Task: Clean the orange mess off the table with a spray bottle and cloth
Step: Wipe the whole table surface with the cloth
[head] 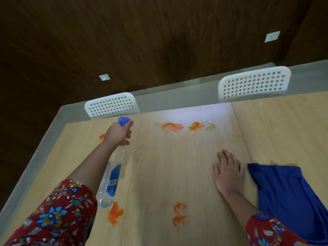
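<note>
Container: one spray bottle [111, 180] of clear, thin plastic with a blue label [113, 180] and a blue trigger head [124, 120]. The body is see-through, but the liquid level cannot be read.

Position: the left hand [118, 134] grips the bottle at the neck, fingers curled round it, and holds it off the surface [177, 166]. The bottle's long axis runs from its base near the person's left sleeve [58, 210] out to the head, which points towards the far edge.

The right hand [229, 173] lies flat on the surface, palm down, fingers straight and slightly spread, holding nothing. Just beside it on the right lies a blue cloth [284, 192], soft and loosely folded.

The surface is pale wood-grain laminate, smooth. The orange mess [172, 126] is smeared in thin streaks: a row near the far edge, one patch just left of the left hand, and two patches close to the person, one by the bottle's base.

Two white plastic chairs [111, 105] with perforated backs stand at the far edge. The wall [159, 41] behind is dark wood panelling with two white sockets [272, 36]. Both sleeves are red floral fabric.
</note>
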